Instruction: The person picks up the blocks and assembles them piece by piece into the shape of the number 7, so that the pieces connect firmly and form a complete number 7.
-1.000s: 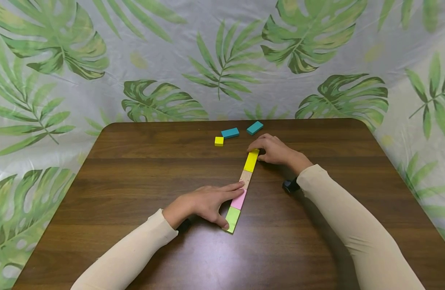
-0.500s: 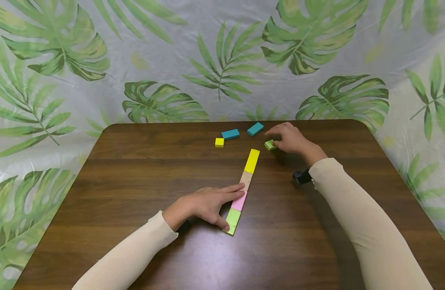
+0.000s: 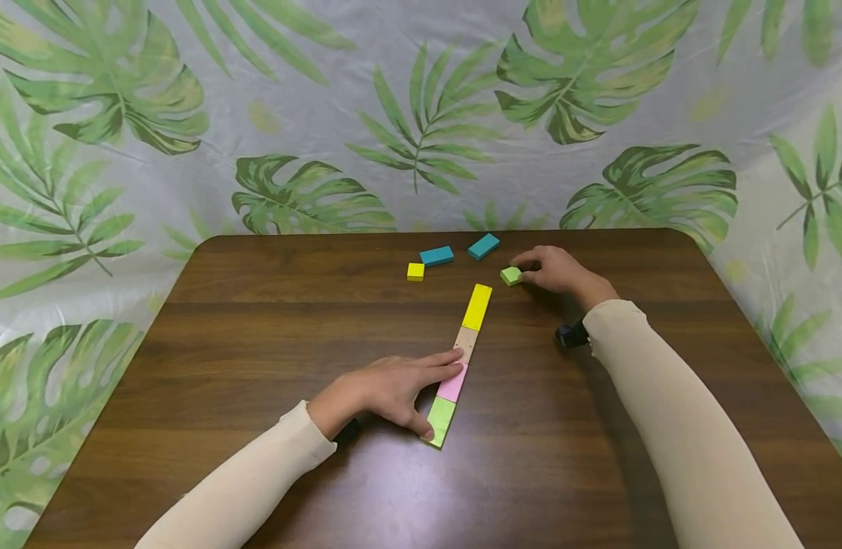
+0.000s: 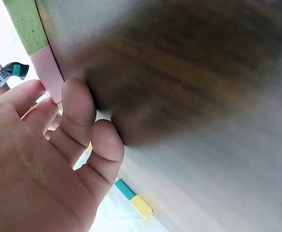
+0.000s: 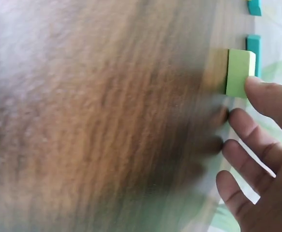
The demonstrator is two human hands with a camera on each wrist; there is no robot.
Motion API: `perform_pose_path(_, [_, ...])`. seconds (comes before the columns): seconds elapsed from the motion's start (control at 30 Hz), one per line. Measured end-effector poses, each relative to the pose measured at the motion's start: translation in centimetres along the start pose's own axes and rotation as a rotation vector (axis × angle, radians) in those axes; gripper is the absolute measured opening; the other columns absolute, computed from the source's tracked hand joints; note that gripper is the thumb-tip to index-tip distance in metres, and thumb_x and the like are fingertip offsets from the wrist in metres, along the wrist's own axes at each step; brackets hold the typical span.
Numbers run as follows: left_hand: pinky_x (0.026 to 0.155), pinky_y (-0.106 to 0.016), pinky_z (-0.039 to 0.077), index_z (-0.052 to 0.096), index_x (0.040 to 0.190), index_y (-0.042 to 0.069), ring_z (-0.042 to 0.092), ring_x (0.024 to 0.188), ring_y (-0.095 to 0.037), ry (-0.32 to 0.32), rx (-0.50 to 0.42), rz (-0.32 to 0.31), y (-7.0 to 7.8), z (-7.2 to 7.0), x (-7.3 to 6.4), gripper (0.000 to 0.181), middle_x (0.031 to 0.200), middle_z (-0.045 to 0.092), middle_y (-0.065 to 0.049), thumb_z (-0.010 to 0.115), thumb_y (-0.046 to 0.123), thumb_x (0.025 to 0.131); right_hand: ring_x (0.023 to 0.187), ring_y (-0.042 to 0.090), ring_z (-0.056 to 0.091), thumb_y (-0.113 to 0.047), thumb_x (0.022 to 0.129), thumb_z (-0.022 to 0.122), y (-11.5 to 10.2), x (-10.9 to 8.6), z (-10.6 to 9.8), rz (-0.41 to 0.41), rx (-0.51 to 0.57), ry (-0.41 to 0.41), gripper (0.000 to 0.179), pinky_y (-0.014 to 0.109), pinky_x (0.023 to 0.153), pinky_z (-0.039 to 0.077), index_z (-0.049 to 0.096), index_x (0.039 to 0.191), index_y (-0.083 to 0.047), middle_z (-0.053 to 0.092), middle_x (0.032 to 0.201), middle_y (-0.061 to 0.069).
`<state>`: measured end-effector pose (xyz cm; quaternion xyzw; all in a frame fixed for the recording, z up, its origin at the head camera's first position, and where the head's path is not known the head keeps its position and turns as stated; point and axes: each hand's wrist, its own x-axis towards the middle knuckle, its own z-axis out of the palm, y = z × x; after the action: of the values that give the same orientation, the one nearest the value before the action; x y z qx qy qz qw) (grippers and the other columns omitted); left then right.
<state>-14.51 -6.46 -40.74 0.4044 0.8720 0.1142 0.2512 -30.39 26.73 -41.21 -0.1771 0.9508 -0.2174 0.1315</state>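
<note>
My left hand (image 3: 390, 385) lies over a line of flat blocks, fingers extended. Its fingertips rest at the bare wood block (image 3: 465, 343) and the pink block (image 3: 451, 387); its thumb presses a light green block (image 3: 440, 422) at the near end. A yellow block (image 3: 477, 306) forms the far end. Farther right, my right hand (image 3: 557, 270) pinches a second light green block (image 3: 510, 275), thumb on its right side and a finger at its far edge. In the right wrist view this green block (image 5: 238, 72) stands at the table surface, while several fingers hang apart from it.
Two teal blocks, the left one (image 3: 437, 256) and the right one (image 3: 484, 246), lie near the table's far edge. A small yellow block (image 3: 416, 271) touches the left teal one. Behind the wooden table (image 3: 290, 305) hangs a leaf-patterned curtain (image 3: 421, 114).
My right hand has left the yellow end block, moved right and come down at the separate green block. The left hand and the line of blocks have kept their place.
</note>
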Motion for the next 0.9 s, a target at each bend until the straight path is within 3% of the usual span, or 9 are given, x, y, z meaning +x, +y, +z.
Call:
perform_pose_path(0.4, [0.107, -0.043, 0.044, 0.024, 0.158, 0.031, 0.044, 0.144, -0.019, 0.009, 0.008, 0.0, 0.1, 0.1, 0.1, 0.099, 0.167, 0.007, 0.019, 0.079, 0.046, 0.078, 0.117, 0.04, 0.056, -0.015, 0.096, 0.063, -0.3, 0.8, 0.3, 0.068, 0.11, 0.003, 0.033, 0.054, 0.1, 0.046, 0.059, 0.125, 0.0, 0.061, 0.128, 0.026])
perform_pose_path(0.67, [0.106, -0.044, 0.044, 0.025, 0.158, 0.03, 0.044, 0.144, -0.018, 0.011, 0.014, 0.002, 0.2, 0.1, -0.1, 0.099, 0.167, 0.009, 0.019, 0.079, 0.047, 0.077, 0.114, 0.037, 0.057, -0.02, 0.099, 0.058, -0.6, 1.0, 0.6, 0.087, 0.132, -0.004, 0.037, 0.05, 0.097, 0.047, 0.06, 0.132, -0.002, 0.061, 0.13, 0.023])
perform_pose_path(0.9, [0.105, -0.045, 0.044, 0.025, 0.158, 0.03, 0.043, 0.144, -0.018, 0.01, 0.015, 0.001, 0.2, 0.1, 0.1, 0.099, 0.167, 0.008, 0.019, 0.079, 0.047, 0.077, 0.119, 0.037, 0.055, -0.021, 0.099, 0.059, -0.9, 1.6, 1.0, 0.063, 0.137, 0.012, 0.038, 0.053, 0.102, 0.044, 0.06, 0.133, -0.003, 0.06, 0.133, 0.023])
